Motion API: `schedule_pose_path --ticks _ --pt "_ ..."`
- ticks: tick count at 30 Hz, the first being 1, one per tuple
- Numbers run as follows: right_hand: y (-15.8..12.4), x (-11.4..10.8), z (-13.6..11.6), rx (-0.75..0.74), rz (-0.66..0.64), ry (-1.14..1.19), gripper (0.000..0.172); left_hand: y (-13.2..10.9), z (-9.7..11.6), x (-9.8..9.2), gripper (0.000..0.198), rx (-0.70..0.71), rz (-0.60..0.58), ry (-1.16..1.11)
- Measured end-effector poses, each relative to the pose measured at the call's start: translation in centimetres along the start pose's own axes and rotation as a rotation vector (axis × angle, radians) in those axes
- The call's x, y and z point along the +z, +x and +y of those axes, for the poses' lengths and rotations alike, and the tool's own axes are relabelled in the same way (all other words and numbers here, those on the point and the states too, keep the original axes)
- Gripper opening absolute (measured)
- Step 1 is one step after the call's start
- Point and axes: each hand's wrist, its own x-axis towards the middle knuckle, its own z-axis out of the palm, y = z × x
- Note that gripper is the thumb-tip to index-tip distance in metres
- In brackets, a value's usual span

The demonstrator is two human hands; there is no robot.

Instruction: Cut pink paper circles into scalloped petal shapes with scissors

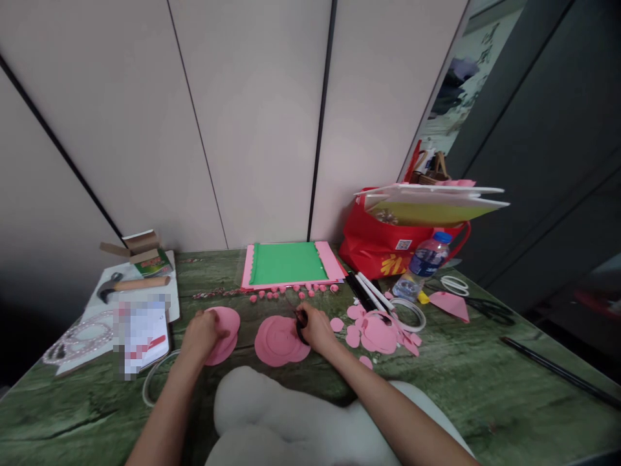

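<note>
The left hand (200, 335) pinches pink paper circles (227, 338) just above the green table (490, 382). The right hand (317, 327) grips black scissors (301, 329) by a pink paper pile (277, 349). Behind sit tiny pink curls (334, 288), then a green sheet (288, 262).

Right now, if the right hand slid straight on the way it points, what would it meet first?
Probably the row of small pink paper rolls, just beyond the scissors in the right hand; its height above them is unclear.
</note>
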Motion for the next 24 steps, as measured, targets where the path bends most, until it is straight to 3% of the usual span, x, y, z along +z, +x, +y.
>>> schedule_pose_path --ticks 7,15,20,24 --pt "-0.2 0.8 -0.3 -0.002 -0.012 0.038 0.042 0.0 0.1 -0.3 0.036 0.001 -0.024 0.002" --pt "0.4 -0.3 -0.2 -0.046 -0.019 0.171 0.039 -0.1 0.2 -1.3 0.021 -0.026 -0.074 0.000" --pt "1.0 -2.0 1.5 0.024 -0.012 0.173 0.035 -0.1 0.2 -1.4 0.026 -0.016 -0.081 -0.012" --pt "0.6 -2.2 2.0 0.090 -0.019 0.187 0.029 0.1 0.1 -0.8 0.030 -0.021 -0.074 -0.010"
